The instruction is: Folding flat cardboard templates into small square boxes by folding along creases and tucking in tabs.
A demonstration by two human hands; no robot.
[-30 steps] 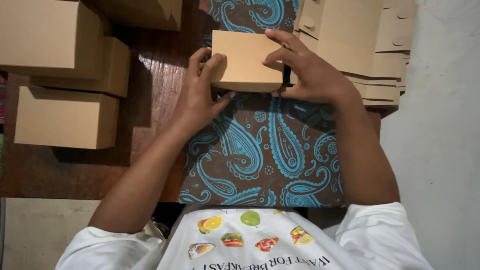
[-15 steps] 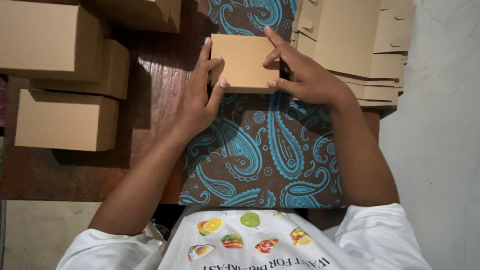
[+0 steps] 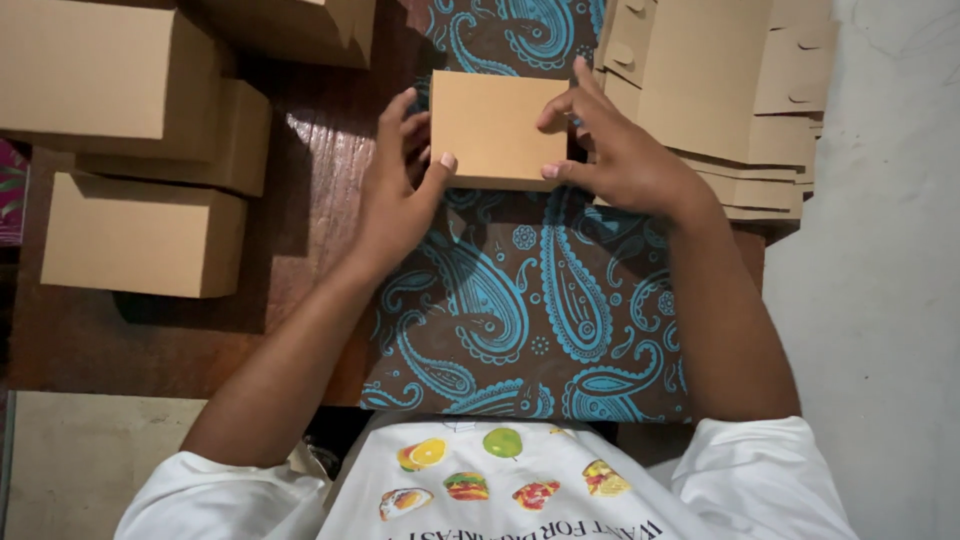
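- The person wears a white short-sleeved T-shirt (image 3: 560, 500).
- Both sleeves (image 3: 760, 470) end above the elbow, leaving the forearms bare.
- The shirt front carries small colourful food pictures: an orange slice, a green apple, a burger, a pizza slice and a sandwich.
- A line of dark printed lettering runs below the pictures.
- The left hand (image 3: 400, 190) and right hand (image 3: 630, 160) are bare, with no visible rings or watch.

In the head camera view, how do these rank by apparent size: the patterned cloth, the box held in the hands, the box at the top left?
1. patterned cloth
2. box at the top left, partly cut off by the frame
3. held box, between left hand and right hand; possibly nearer the camera.
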